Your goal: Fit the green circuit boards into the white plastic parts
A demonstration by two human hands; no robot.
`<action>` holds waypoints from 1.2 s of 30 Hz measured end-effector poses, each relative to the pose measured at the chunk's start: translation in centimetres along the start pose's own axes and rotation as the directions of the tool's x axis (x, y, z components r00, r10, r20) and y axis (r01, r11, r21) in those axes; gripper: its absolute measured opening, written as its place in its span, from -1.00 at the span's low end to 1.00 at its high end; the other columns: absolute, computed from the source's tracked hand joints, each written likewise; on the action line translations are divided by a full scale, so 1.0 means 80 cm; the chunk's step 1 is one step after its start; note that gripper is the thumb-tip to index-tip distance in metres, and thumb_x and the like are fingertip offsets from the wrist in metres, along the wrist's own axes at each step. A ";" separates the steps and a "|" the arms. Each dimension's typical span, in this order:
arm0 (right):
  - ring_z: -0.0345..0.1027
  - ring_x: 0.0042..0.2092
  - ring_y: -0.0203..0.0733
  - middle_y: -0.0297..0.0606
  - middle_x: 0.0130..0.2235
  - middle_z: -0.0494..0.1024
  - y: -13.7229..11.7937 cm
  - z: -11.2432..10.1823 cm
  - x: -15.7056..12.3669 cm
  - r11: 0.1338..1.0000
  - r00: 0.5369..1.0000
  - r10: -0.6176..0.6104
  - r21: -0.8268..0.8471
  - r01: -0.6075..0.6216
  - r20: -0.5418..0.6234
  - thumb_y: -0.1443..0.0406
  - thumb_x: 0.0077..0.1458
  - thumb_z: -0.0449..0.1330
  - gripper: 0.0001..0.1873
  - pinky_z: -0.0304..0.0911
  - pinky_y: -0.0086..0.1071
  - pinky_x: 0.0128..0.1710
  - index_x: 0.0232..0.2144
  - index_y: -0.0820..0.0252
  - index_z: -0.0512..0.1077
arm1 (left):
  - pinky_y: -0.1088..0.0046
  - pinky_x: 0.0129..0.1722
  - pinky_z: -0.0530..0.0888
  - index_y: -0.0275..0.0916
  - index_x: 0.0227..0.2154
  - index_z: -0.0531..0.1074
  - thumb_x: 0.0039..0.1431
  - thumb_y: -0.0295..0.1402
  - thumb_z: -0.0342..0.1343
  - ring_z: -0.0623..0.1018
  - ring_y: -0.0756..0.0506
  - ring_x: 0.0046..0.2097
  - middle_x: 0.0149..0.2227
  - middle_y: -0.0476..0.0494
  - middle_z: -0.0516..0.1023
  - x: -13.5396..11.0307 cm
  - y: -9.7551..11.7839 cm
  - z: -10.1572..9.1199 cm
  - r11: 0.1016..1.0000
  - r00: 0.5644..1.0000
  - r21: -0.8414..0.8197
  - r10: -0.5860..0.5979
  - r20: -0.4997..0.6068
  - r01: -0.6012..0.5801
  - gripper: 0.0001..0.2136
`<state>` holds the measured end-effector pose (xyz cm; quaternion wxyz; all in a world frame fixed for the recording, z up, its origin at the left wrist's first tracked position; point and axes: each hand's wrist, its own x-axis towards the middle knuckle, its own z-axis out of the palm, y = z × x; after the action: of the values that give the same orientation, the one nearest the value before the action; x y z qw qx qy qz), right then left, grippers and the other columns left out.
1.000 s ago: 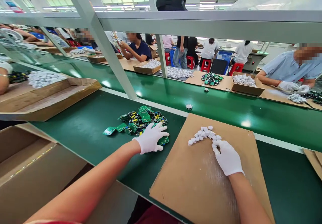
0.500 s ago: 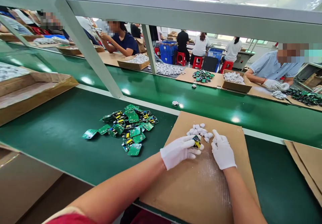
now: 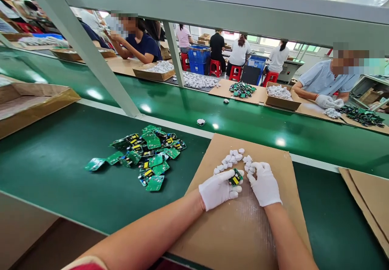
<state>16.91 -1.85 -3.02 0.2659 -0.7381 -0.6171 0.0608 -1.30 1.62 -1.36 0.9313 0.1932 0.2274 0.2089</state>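
Note:
Both my hands wear white gloves and rest on a brown cardboard sheet (image 3: 243, 229). My left hand (image 3: 218, 189) is closed on a small green circuit board (image 3: 235, 177) with a yellow part. My right hand (image 3: 263, 183) sits just right of it, fingers curled over a small white plastic piece at the edge of a little heap of white plastic pieces (image 3: 232, 160). A loose pile of green circuit boards (image 3: 146, 154) lies on the green bench to the left.
A green conveyor belt (image 3: 212, 112) runs behind the sheet, carrying a stray white piece (image 3: 201, 122). A grey slanted frame post (image 3: 88, 55) stands at the left. Cardboard trays (image 3: 33, 104) lie left, more cardboard (image 3: 367, 197) right. Other people work across the belt.
My left hand left the circuit board pile, carried one board to the right onto the cardboard, and now holds it beside my right hand. The view shifted right.

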 end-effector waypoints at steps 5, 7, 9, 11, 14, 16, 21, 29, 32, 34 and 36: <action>0.26 -0.25 -0.16 -0.27 -0.33 0.35 -0.008 -0.004 -0.006 0.989 0.994 -0.086 0.128 0.077 0.066 0.47 -0.15 0.04 -0.84 0.18 -0.31 -0.20 -0.47 0.14 0.31 | 0.51 -0.34 0.38 -0.26 -0.17 0.41 0.11 -0.24 0.08 0.51 -0.04 -0.25 -0.13 -0.19 0.46 0.004 0.001 -0.004 0.999 0.998 -0.015 0.033 0.058 -0.032 -0.73; 0.27 -0.32 -0.20 -0.30 -0.38 0.37 -0.010 -0.006 -0.010 0.972 0.988 -0.116 0.215 0.091 0.106 0.48 -0.19 0.04 -0.82 0.21 -0.34 -0.26 -0.49 0.13 0.29 | 0.49 -0.31 0.39 -0.24 -0.15 0.40 0.11 -0.25 0.07 0.52 -0.05 -0.24 -0.16 -0.18 0.47 0.006 0.001 -0.004 0.999 0.998 -0.033 0.041 0.056 -0.039 -0.73; 0.29 -0.39 -0.24 -0.34 -0.43 0.38 -0.009 -0.008 -0.013 0.949 0.984 -0.117 0.307 0.070 0.137 0.46 -0.18 0.05 -0.84 0.24 -0.38 -0.35 -0.48 0.12 0.26 | 0.47 -0.27 0.39 -0.20 -0.11 0.38 0.12 -0.25 0.07 0.51 -0.06 -0.21 -0.12 -0.16 0.47 0.008 0.002 -0.004 0.997 0.997 -0.047 0.061 0.053 -0.058 -0.72; 0.30 -0.44 -0.27 -0.36 -0.45 0.40 -0.009 -0.011 -0.014 0.921 0.981 -0.107 0.387 0.037 0.161 0.41 -0.12 0.05 -0.88 0.27 -0.40 -0.40 -0.45 0.12 0.23 | 0.45 -0.22 0.39 -0.18 -0.07 0.36 0.12 -0.26 0.07 0.49 -0.09 -0.12 -0.02 -0.16 0.41 0.009 0.003 -0.004 0.996 0.996 -0.051 0.074 0.044 -0.072 -0.70; 0.30 -0.42 -0.27 -0.38 -0.47 0.39 -0.011 -0.021 -0.011 0.779 0.983 -0.041 0.622 -0.082 0.180 0.31 -0.08 0.12 -0.89 0.28 -0.39 -0.38 -0.48 0.12 0.21 | 0.43 -0.13 0.37 -0.18 -0.04 0.34 0.13 -0.27 0.06 0.43 -0.13 0.00 0.10 -0.17 0.31 0.010 0.003 -0.003 0.997 0.998 -0.052 0.060 0.006 -0.060 -0.67; 0.28 -0.39 -0.26 -0.39 -0.48 0.35 -0.015 -0.032 -0.009 0.563 0.978 0.005 0.807 -0.176 0.210 0.30 -0.14 0.20 -0.84 0.27 -0.36 -0.33 -0.53 0.14 0.24 | 0.40 -0.08 0.35 -0.21 -0.04 0.35 0.11 -0.30 0.07 0.42 -0.14 0.02 0.10 -0.20 0.31 0.010 0.002 -0.002 0.996 0.998 -0.062 0.057 -0.024 -0.058 -0.67; 0.27 -0.34 -0.30 -0.41 -0.45 0.25 -0.011 -0.055 -0.004 -0.046 0.941 0.090 0.945 -0.324 0.327 0.37 -0.19 0.23 -0.83 0.19 -0.48 -0.46 -0.55 0.15 0.26 | 0.50 -0.28 0.38 -0.22 -0.07 0.36 0.09 -0.28 0.10 0.50 -0.03 -0.23 -0.09 -0.20 0.44 0.007 0.003 0.003 0.998 0.998 -0.033 0.055 -0.029 -0.056 -0.67; -0.13 -0.66 -0.52 -0.50 -0.53 0.16 -0.017 -0.045 -0.006 -0.159 0.882 0.230 0.910 -0.384 0.412 0.17 -0.02 0.20 -0.77 -0.23 -0.59 -0.75 -0.31 0.14 0.39 | 0.63 -0.57 0.23 -0.22 -0.18 0.42 0.07 -0.21 0.11 0.39 0.11 -0.50 -0.25 -0.15 0.46 0.002 0.000 0.008 0.995 0.991 0.060 0.087 -0.097 -0.081 -0.72; -0.15 -0.70 -0.52 -0.50 -0.58 0.18 -0.010 -0.038 -0.008 0.130 0.874 0.357 0.909 -0.396 0.330 0.06 0.03 0.11 -0.70 -0.24 -0.55 -0.75 -0.43 0.18 0.38 | 0.62 -0.56 0.23 -0.24 -0.21 0.42 0.08 -0.21 0.11 0.42 0.09 -0.47 -0.25 -0.17 0.46 0.002 -0.001 0.008 0.993 0.993 0.071 0.094 -0.073 -0.089 -0.74; 0.04 -0.67 -0.43 -0.42 -0.57 0.29 0.004 -0.034 -0.007 0.462 0.893 0.427 0.813 -0.353 0.145 0.05 0.07 0.04 -0.67 -0.03 -0.49 -0.71 -0.42 0.17 0.40 | 0.61 -0.54 0.25 -0.26 -0.21 0.42 0.08 -0.23 0.11 0.44 0.06 -0.43 -0.26 -0.18 0.45 0.001 -0.001 0.007 0.991 0.994 0.087 0.103 -0.036 -0.100 -0.75; 0.34 -0.43 -0.22 -0.23 -0.38 0.48 0.017 -0.029 -0.006 0.812 0.936 0.345 0.521 -0.262 -0.069 0.12 0.09 0.01 -0.68 0.25 -0.35 -0.46 -0.27 0.19 0.44 | 0.60 -0.50 0.29 -0.27 -0.21 0.41 0.08 -0.24 0.12 0.46 0.04 -0.40 -0.24 -0.19 0.44 0.002 -0.001 0.005 0.991 0.996 0.097 0.087 0.010 -0.088 -0.74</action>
<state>18.96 -3.13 -1.81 0.4848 -0.7343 -0.4300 0.2022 -1.00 1.53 -1.11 0.9114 0.2489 0.2259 0.2375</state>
